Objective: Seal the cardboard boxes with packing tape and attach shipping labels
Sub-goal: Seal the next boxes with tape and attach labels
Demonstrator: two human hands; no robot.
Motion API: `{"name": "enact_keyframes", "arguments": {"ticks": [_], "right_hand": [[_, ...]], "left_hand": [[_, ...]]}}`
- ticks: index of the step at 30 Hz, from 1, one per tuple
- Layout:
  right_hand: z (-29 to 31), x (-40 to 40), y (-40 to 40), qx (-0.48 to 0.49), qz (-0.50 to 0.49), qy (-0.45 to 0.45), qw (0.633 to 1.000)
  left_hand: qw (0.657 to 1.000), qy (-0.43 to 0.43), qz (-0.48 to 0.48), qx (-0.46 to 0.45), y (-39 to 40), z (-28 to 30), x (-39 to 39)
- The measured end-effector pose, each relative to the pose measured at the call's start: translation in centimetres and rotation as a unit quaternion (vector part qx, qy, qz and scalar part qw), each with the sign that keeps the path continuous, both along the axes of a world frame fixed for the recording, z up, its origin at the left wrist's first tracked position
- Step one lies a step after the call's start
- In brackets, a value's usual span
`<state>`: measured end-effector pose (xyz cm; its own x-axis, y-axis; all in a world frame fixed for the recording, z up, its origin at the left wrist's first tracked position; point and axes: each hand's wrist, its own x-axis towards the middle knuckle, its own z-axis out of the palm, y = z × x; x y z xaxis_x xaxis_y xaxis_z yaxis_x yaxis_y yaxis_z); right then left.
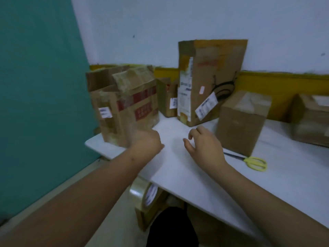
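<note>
Left hand (148, 139): knuckles against the lower front of the open-flapped cardboard box (124, 106) at the counter (178, 168) corner; fingers hidden, grip cannot be told. Right hand (204, 141): hovering, loosely curled, holding nothing. Clear glossy tape roll (142, 193) sits below the counter edge. Yellow-handled scissors (249, 162) lie flat.

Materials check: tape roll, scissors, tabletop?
Tape roll: clear glossy plastic film on what looks like a printed card core.
Scissors: yellow handles, probably plastic; dark blades, likely metal, too blurred to confirm.
Tabletop: smooth white slab with a faint sheen, laminate or stone; cannot tell.
</note>
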<state>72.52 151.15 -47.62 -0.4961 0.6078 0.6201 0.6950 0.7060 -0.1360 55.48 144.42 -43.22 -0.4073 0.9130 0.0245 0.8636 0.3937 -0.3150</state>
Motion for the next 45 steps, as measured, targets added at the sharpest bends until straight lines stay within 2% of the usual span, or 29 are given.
{"name": "enact_keyframes", "arguments": {"ticks": [2, 4, 6, 8, 10, 13, 15, 17, 19, 22, 24, 27, 30, 31, 32, 36, 39, 40, 42, 45], "right_hand": [[2.9, 3.4, 1.9, 0.131, -0.04, 0.066, 0.988], [5.3, 7.2, 4.4, 0.174, -0.121, 0.076, 0.974], [6.2, 10.7, 7.3, 0.143, -0.186, 0.049, 0.971], [6.0, 13.3, 9.2, 0.042, -0.177, 0.009, 0.983], [5.4, 14.4, 10.2, -0.044, -0.137, 0.021, 0.989], [5.1, 14.2, 10.6, -0.033, -0.122, 0.04, 0.991], [5.0, 13.8, 10.8, -0.026, -0.122, 0.043, 0.991], [4.9, 13.5, 10.9, -0.037, -0.123, 0.039, 0.991], [4.7, 13.2, 11.0, -0.046, -0.126, 0.038, 0.99], [4.6, 13.7, 11.0, -0.069, -0.108, 0.056, 0.99], [5.5, 14.5, 11.0, -0.153, -0.055, 0.157, 0.974], [6.4, 15.7, 11.9, -0.298, -0.075, 0.303, 0.902], [6.8, 17.5, 13.8, -0.438, -0.081, 0.456, 0.771], [6.9, 18.2, 14.0, -0.449, -0.057, 0.477, 0.753], [7.1, 18.7, 14.1, -0.444, -0.033, 0.478, 0.757], [7.2, 19.5, 14.1, -0.356, 0.039, 0.452, 0.817], [6.7, 19.1, 14.4, -0.271, 0.018, 0.423, 0.865], [6.6, 19.0, 14.4, -0.246, -0.01, 0.4, 0.883], [6.4, 18.5, 14.4, -0.195, -0.064, 0.35, 0.914], [5.6, 17.8, 14.2, -0.162, -0.079, 0.347, 0.92]], "left_hand": [[0.99, -0.016, -0.091, 0.103, 2.7, 2.3, 2.4], [0.955, -0.118, -0.165, 0.214, 5.8, 4.0, 4.9], [0.897, -0.245, -0.246, 0.275, 9.6, 4.5, 6.9], [0.838, -0.362, -0.295, 0.282, 12.7, 4.7, 9.0], [0.788, -0.481, -0.264, 0.278, 14.7, 4.8, 11.2], [0.715, -0.629, -0.165, 0.257, 16.8, 3.5, 13.6], [0.652, -0.71, -0.11, 0.241, 17.6, 1.9, 14.3], [0.591, -0.765, -0.068, 0.246, 18.0, 0.5, 14.6], [0.558, -0.789, -0.048, 0.253, 18.4, -0.1, 14.7], [0.536, -0.797, -0.058, 0.274, 18.8, -0.3, 14.8], [0.516, -0.8, -0.092, 0.292, 18.8, -0.7, 15.8], [0.521, -0.776, -0.166, 0.314, 18.7, -0.8, 17.6], [0.521, -0.766, -0.211, 0.311, 18.8, -1.2, 19.1], [0.513, -0.768, -0.22, 0.313, 18.7, -1.5, 19.2], [0.505, -0.767, -0.232, 0.319, 18.5, -1.7, 19.4], [0.492, -0.753, -0.296, 0.321, 17.8, -3.2, 19.3], [0.49, -0.77, -0.256, 0.319, 18.7, -3.7, 18.8], [0.494, -0.771, -0.236, 0.324, 19.0, -3.6, 18.9], [0.528, -0.747, -0.213, 0.343, 19.2, -3.4, 19.4], [0.562, -0.716, -0.206, 0.358, 18.9, -3.6, 20.4]]}}
